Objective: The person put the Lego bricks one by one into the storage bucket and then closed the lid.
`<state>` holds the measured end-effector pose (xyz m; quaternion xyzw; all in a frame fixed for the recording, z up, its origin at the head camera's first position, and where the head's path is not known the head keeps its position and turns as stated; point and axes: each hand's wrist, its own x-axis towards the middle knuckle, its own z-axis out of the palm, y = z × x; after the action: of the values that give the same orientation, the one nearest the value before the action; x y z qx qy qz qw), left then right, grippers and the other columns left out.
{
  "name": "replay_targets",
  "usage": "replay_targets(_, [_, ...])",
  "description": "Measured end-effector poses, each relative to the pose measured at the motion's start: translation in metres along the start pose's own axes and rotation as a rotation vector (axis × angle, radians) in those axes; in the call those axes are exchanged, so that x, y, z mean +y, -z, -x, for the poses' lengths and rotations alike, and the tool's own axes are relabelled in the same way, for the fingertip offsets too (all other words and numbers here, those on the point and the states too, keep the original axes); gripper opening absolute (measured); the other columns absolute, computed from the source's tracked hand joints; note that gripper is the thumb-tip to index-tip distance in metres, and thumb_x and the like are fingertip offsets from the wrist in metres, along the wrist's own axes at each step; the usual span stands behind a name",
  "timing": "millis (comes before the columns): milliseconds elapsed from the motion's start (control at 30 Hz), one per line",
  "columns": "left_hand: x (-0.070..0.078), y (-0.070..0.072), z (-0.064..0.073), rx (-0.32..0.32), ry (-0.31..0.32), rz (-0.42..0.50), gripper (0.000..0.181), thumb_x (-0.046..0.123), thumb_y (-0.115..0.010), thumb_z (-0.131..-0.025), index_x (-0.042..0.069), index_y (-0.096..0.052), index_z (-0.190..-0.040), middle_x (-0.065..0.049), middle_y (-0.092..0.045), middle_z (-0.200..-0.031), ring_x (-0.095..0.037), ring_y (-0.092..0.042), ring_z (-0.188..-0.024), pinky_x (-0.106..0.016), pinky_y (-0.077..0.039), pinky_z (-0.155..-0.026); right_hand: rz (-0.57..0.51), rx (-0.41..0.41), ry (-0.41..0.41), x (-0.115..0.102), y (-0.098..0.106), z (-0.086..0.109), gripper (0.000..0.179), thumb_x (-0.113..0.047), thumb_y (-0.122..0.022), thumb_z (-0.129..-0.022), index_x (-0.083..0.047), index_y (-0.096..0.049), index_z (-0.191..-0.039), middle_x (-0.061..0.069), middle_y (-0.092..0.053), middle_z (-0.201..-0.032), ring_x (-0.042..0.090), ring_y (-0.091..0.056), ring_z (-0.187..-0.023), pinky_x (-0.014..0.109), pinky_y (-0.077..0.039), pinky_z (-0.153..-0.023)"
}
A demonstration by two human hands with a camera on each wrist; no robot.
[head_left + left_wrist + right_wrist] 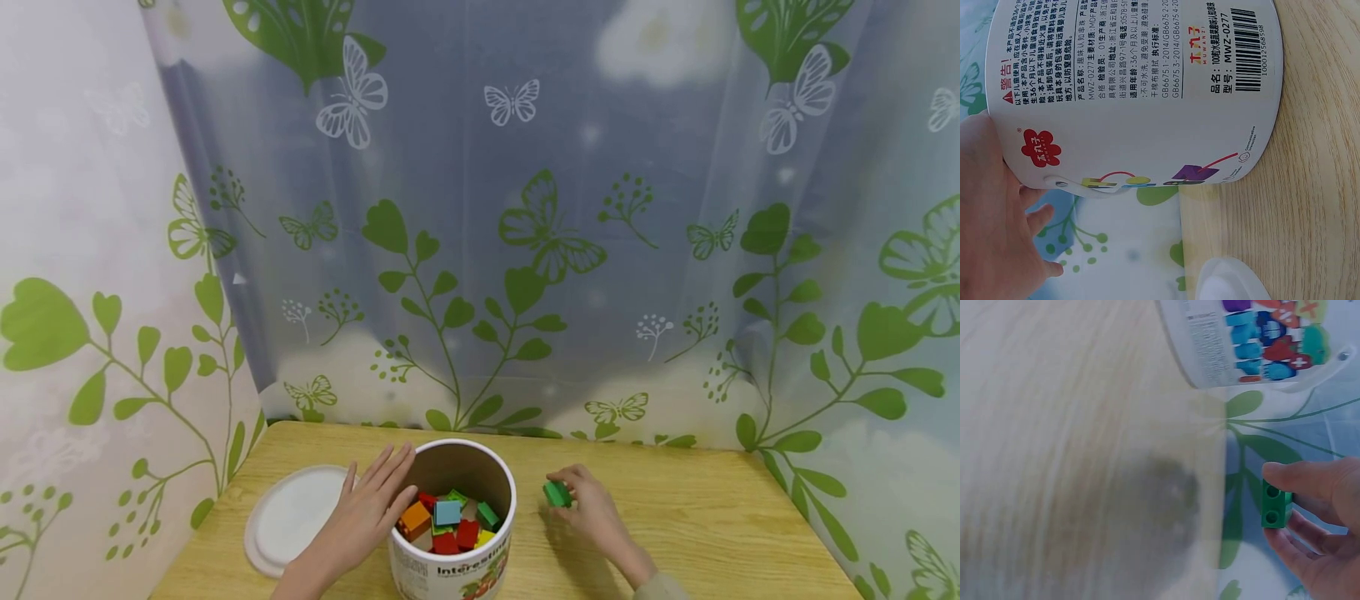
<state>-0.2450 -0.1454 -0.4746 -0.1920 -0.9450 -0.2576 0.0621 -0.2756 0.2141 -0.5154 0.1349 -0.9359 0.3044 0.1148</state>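
A white printed bucket (450, 578) stands upright on the table, with several coloured building blocks inside, among them an orange block (414, 520), a light blue block (447, 512) and a red block (467, 534). My left hand (372, 502) rests against the bucket's left side and rim, fingers extended; the left wrist view shows it touching the printed wall. To the right of the bucket, my right hand (592, 512) pinches a green building block (557, 494) between thumb and fingers. In the right wrist view this green block shows two round holes and hangs above the table.
A round white lid (300, 518) lies on the wooden table (697, 517) left of the bucket, partly behind my left forearm. A curtain (480, 250) printed with leaves and butterflies hangs along the table's back and sides.
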Motion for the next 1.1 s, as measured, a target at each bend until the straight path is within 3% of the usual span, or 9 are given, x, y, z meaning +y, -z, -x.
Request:
replay_targets(233, [0.0, 0.0, 0.0, -0.004, 0.002, 0.001, 0.062, 0.052, -0.039, -0.107, 0.021, -0.031, -0.161, 0.003, -0.028, -0.166, -0.028, -0.022, -0.154, -0.069, -0.001, -0.118, -0.057, 0.086, 0.018, -0.009, 0.011, -0.003, 0.044, 0.005, -0.088, -0.072, -0.004, -0.073, -0.113, 0.013, -0.065, -0.113, 0.03, -0.067, -0.092, 0.043, -0.061, -0.076])
replay_targets(600, [0.001, 0.0, 0.0, -0.005, 0.005, 0.004, 0.063, 0.052, -0.039, -0.108, 0.02, -0.032, -0.161, 0.002, -0.028, -0.166, -0.028, -0.022, -0.154, -0.07, -0.002, -0.118, -0.063, 0.121, 0.037, -0.022, 0.024, -0.004, 0.046, -0.001, -0.089, -0.073, -0.008, -0.073, -0.115, 0.009, -0.065, -0.113, 0.029, -0.068, -0.093, 0.039, -0.061, -0.076])
replay_targets(900, [-0.001, -0.001, -0.001, -0.006, 0.008, -0.002, 0.063, 0.054, -0.038, -0.107, 0.02, -0.032, -0.161, 0.003, -0.028, -0.166, -0.027, -0.022, -0.154, -0.069, -0.001, -0.118, -0.052, 0.159, 0.067, -0.03, 0.03, -0.011, 0.048, -0.001, -0.089, -0.074, -0.006, -0.072, -0.118, 0.016, -0.064, -0.123, 0.029, -0.069, -0.095, 0.04, -0.061, -0.078])
replay_targets(1100, [-0.001, -0.001, -0.001, -0.01, 0.013, -0.008, 0.063, 0.054, -0.038, -0.107, 0.021, -0.031, -0.161, 0.003, -0.027, -0.166, -0.027, -0.021, -0.155, -0.069, -0.001, -0.118, -0.065, 0.16, 0.078, -0.041, 0.035, -0.016, 0.048, -0.001, -0.088, -0.076, -0.005, -0.071, -0.121, 0.013, -0.064, -0.119, 0.027, -0.068, -0.096, 0.04, -0.06, -0.082])
